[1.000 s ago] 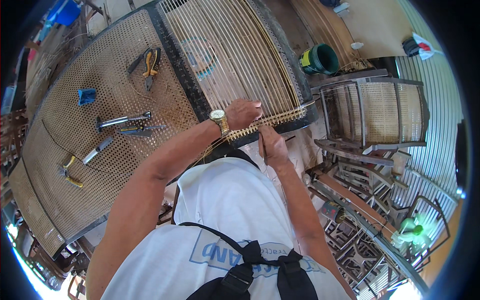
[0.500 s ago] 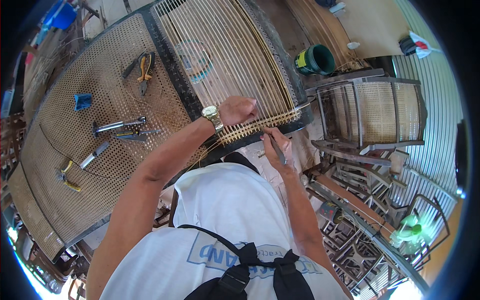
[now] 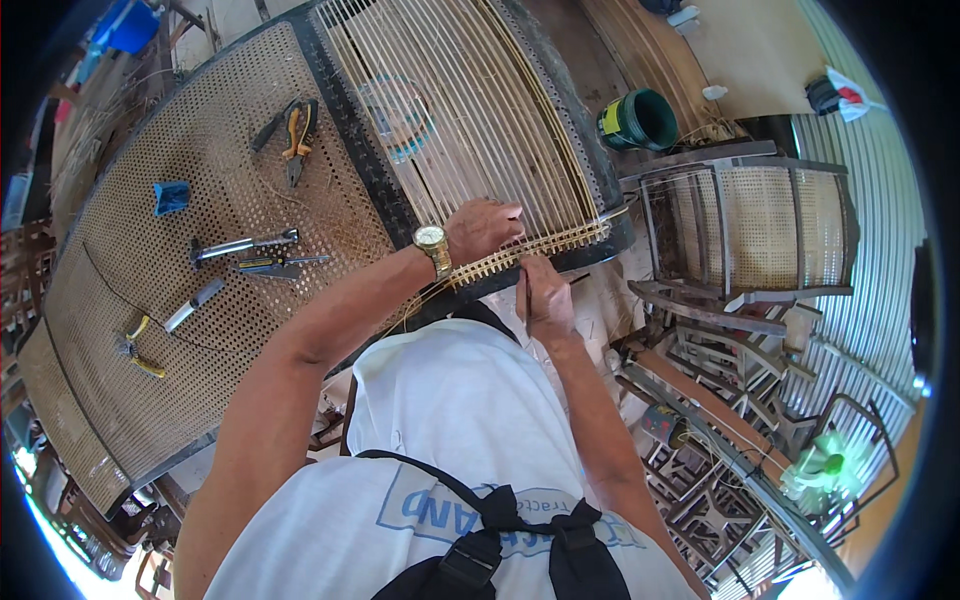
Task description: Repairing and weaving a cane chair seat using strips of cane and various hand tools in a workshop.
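Note:
My left hand (image 3: 485,228), with a gold watch (image 3: 431,239) on its wrist, rests over the near end of the pale cane strands (image 3: 480,130). Its fingers are curled and partly hidden, so what they grip does not show. A woven cane band (image 3: 575,239) crosses the strands just in front of it, along the dark wooden frame (image 3: 362,150). At the near side of this band is my right hand (image 3: 548,292), closed around a slim metal tool (image 3: 526,306). The tool points downward from the fingers, and its tip is hard to see.
On the finished cane panel (image 3: 130,240) to the left lie pliers (image 3: 299,142), a hammer (image 3: 240,247), a screwdriver (image 3: 265,264), a blade (image 3: 196,305) and a blue piece (image 3: 171,197). A green bucket (image 3: 642,120) and a cane-backed chair (image 3: 760,225) stand at the right.
My right hand has turned and shifted slightly left, so the tool that slanted across the palm now points more straight down. My left hand has moved slightly right along the band.

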`<state>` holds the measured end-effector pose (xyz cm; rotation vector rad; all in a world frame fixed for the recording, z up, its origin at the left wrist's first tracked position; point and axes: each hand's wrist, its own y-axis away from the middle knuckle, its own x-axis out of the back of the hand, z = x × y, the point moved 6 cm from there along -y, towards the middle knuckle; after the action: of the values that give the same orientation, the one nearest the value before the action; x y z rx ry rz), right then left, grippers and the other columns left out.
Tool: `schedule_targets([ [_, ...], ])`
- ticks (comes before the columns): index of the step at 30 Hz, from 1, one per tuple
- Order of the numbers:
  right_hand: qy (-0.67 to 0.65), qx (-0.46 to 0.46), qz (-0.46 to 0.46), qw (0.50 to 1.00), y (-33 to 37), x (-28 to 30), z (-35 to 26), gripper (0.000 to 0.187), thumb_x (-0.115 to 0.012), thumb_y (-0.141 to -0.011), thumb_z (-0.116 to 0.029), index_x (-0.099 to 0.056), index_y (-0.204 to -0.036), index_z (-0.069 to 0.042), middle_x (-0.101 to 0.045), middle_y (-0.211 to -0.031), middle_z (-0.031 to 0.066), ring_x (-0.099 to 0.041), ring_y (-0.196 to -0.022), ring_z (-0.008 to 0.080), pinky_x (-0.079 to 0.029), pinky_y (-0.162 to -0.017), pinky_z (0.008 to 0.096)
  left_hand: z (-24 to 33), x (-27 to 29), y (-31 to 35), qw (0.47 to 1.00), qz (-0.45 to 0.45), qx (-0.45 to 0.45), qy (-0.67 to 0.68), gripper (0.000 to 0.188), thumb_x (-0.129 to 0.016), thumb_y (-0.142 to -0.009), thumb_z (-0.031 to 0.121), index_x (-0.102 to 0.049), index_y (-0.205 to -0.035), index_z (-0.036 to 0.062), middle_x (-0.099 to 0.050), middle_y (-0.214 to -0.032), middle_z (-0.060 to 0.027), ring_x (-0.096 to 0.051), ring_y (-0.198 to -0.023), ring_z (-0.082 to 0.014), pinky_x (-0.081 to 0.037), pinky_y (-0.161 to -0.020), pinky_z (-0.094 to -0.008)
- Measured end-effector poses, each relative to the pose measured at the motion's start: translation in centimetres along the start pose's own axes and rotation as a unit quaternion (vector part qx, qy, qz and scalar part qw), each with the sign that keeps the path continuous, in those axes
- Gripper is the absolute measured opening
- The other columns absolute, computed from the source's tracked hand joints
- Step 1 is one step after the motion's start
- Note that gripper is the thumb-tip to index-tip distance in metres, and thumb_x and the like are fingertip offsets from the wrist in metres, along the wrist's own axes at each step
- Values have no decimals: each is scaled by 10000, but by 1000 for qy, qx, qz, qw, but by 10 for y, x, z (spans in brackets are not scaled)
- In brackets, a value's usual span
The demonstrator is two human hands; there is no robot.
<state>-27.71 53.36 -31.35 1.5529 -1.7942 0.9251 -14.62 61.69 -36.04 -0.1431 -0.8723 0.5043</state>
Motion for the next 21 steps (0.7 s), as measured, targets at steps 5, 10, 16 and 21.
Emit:
schedule_targets([
  [5, 41, -14, -4, 999, 10, -8, 10, 270, -592, -878, 23, -595, -1147, 2, -655, -1001, 212, -670, -859, 418, -568, -732, 455, -3, -3, 1, 999, -16, 29, 26, 150, -619, -948, 234, -640, -862, 112, -571, -884, -74, -635, -792, -287, -510, -686, -419],
  [10, -159, -199, 39, 966, -1, 47, 11, 146, -611, -953, -16, -665, -1082, 24, -730, -913, 173, -743, -795, 239, -577, -698, 335, -5, 5, -8, 997, -48, 55, 31, 121, -642, -936, 227, -724, -972, 145, -643, -942, -56, -684, -819, -272, -549, -695, -406],
  [16, -167, -239, 11, 956, -4, 44, 23, 159, -595, -948, -21, -662, -1082, 31, -748, -901, 155, -758, -810, 211, -581, -712, 321, -4, -7, -18, 995, -94, 34, -24, 122, -647, -940, 219, -726, -967, 129, -631, -931, -51, -684, -830, -263, -549, -731, -412],
  [21, -162, -231, -8, 959, -9, 31, 25, 139, -603, -942, -15, -661, -1056, 39, -741, -903, 147, -750, -804, 194, -576, -710, 314, -1, -14, -18, 993, -97, 27, -56, 84, -628, -936, 171, -693, -959, 123, -592, -954, -70, -676, -878, -269, -546, -756, -422],
])
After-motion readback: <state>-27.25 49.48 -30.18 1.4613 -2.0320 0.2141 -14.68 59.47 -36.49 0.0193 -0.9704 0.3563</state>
